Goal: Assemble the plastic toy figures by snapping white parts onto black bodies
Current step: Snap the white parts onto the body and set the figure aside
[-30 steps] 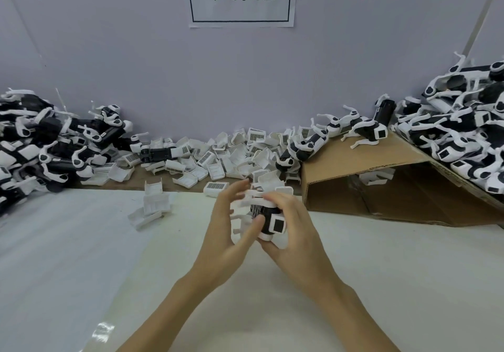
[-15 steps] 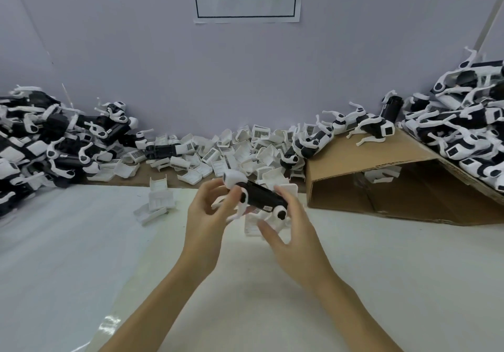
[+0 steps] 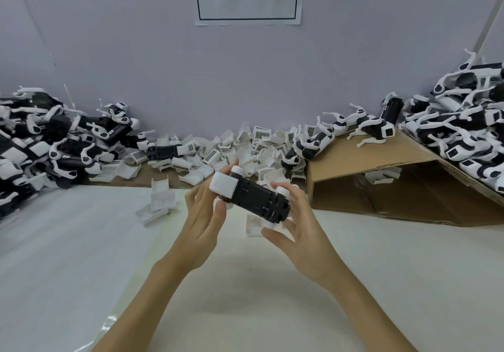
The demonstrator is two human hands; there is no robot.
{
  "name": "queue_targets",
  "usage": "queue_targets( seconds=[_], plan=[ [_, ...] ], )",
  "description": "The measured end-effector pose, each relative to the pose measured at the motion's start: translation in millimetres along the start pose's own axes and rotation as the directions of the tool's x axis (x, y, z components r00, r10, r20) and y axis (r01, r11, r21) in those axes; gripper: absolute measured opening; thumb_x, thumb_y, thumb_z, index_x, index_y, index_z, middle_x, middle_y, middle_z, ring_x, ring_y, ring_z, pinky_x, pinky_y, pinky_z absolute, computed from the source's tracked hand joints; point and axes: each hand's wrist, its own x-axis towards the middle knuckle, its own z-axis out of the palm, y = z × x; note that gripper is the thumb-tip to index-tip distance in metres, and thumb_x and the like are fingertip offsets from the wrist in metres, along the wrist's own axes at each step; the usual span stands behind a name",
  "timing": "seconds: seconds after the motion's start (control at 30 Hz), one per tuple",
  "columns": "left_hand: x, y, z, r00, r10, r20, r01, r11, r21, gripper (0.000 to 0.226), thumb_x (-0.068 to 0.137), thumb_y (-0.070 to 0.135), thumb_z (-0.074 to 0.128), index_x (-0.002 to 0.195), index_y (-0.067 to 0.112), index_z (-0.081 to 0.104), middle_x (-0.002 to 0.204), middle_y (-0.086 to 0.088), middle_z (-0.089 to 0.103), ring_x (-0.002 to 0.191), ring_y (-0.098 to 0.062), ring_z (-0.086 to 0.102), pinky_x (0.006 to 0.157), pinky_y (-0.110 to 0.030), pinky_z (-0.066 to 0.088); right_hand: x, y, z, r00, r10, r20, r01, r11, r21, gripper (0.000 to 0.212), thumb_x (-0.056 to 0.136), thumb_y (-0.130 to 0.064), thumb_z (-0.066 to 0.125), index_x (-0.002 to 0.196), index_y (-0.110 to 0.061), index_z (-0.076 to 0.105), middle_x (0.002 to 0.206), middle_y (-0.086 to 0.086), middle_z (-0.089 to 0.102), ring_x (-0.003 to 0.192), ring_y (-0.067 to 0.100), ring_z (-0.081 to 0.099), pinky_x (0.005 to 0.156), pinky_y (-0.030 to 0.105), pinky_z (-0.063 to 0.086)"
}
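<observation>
- Change over the last second: the black body [image 3: 255,201] has been turned from a bunched, end-on hold to lying lengthwise between both hands, its ribbed black face now up toward the camera. It sits centre frame, above the counter [image 3: 81,256].
- A white block [image 3: 222,185] is seated on its upper-left end; white round parts show at the far corners. Judgement: this looks like a check or re-orientation before the next white part goes on, so the figure is partly assembled.
- Left hand [image 3: 203,223]: fingers curled round the white-capped end, thumb pressing its near side. Gripping.
- Right hand [image 3: 297,231]: fingers curled behind the lower-right end, thumb under it. Gripping.
- Loose white parts [image 3: 161,204] lie on the counter left of centre; one more sits just below the body.
- Finished figures heaped at left [image 3: 41,144] and right [image 3: 463,130] edges.
</observation>
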Motion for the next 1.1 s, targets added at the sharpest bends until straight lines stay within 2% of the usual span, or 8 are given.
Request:
queue_targets(
  seconds=[0.1,0.23,0.37,0.5,0.63,0.77,0.87,1.1],
  plan=[
    [3.6,0.0,-1.7,1.0,0.028,-0.006,-0.028,1.0,0.005,0.046,0.111,0.057,0.02,0.156,0.064,0.028,0.154,0.039,0.04,0.143,0.005,0.031,0.118,-0.032,0.023,1.7,-4.0,-8.6,1.0,0.014,-0.003,-0.014,1.0,-0.02,0.073,0.09,-0.017,0.082,0.15,-0.037,0.044,0.156,-0.016,0.047,0.149,0.008,0.04,0.121,0.035,0.036],
    [6.8,2.6,-1.0,0.964,-0.253,0.083,0.263,0.859,-0.439,0.035,0.099,0.068,0.054,0.117,0.043,0.071,0.113,0.009,0.074,0.109,-0.016,0.065,0.097,-0.025,0.046,1.4,-10.4,-11.7,0.996,0.082,-0.036,-0.08,0.995,0.056,0.042,0.095,-0.05,0.071,0.13,-0.028,0.064,0.132,-0.005,0.068,0.128,0.013,0.061,0.105,0.034,0.051],
    [7.1,5.8,10.2,0.874,-0.396,0.28,0.485,0.709,-0.511,0.066,0.087,0.066,0.062,0.116,0.007,0.069,0.095,-0.016,0.075,0.081,-0.029,0.066,0.083,-0.033,0.056,1.6,-7.0,-8.8,0.958,0.284,-0.039,-0.275,0.949,0.154,0.063,0.086,-0.069,0.06,0.122,-0.018,0.067,0.1,0.01,0.073,0.089,0.024,0.068,0.08,0.042,0.054],
    [8.0,6.9,18.0,0.855,-0.461,0.238,0.515,0.702,-0.492,0.047,0.084,0.069,0.06,0.089,0.023,0.067,0.069,-0.014,0.067,0.057,-0.024,0.059,0.059,-0.036,0.047,2.9,-4.9,-6.2,0.911,0.408,0.062,-0.409,0.874,0.262,0.041,0.089,-0.063,0.058,0.096,-0.028,0.077,0.083,0.008,0.06,0.075,0.019,0.057,0.064,0.033,0.044],
    [9.8,4.9,16.1,0.859,-0.477,0.188,0.505,0.724,-0.47,0.054,0.085,0.076,0.062,0.109,0.027,0.067,0.082,-0.009,0.076,0.066,-0.028,0.068,0.074,-0.045,0.053,9.1,-0.9,2.6,0.857,0.513,-0.037,-0.467,0.807,0.361,0.041,0.093,-0.058,0.062,0.113,-0.024,0.073,0.084,0.007,0.068,0.081,0.021,0.06,0.067,0.035,0.043],
    [14.0,1.3,6.1,0.784,-0.475,0.399,0.619,0.642,-0.452,0.081,0.087,0.083,0.057,0.132,0.017,0.066,0.1,-0.007,0.081,0.098,-0.028,0.077,0.094,-0.037,0.061,2.9,2.9,5.0,0.919,0.357,-0.165,-0.367,0.93,-0.033,0.065,0.083,-0.079,0.051,0.102,-0.02,0.071,0.088,0.009,0.071,0.075,0.01,0.062,0.072,0.03,0.049],
    [16.2,-1.0,10.8,0.764,-0.622,0.172,0.588,0.561,-0.583,0.08,0.076,0.073,0.076,0.118,0.005,0.073,0.083,-0.007,0.079,0.077,-0.024,0.074,0.089,-0.04,0.061,-4.1,7.1,10.5,0.979,0.195,-0.063,-0.203,0.958,-0.204,0.056,0.085,-0.085,0.049,0.106,-0.038,0.07,0.101,-0.015,0.066,0.092,0.002,0.064,0.077,0.017,0.048],
    [23.2,-29.4,-8.7,0.553,-0.823,-0.133,0.492,0.451,-0.744,0.034,0.097,0.041,0.072,0.108,0.009,0.071,0.086,-0.009,0.078,0.056,-0.023,0.067,0.065,-0.031,0.056,-5.1,29.9,7.4,0.984,0.051,0.172,0.091,0.68,-0.727,0.052,0.108,-0.025,0.052,0.158,-0.029,0.04,0.167,-0.018,0.028,0.153,0.002,0.023,0.124,0.023,0.022]
  ],
)
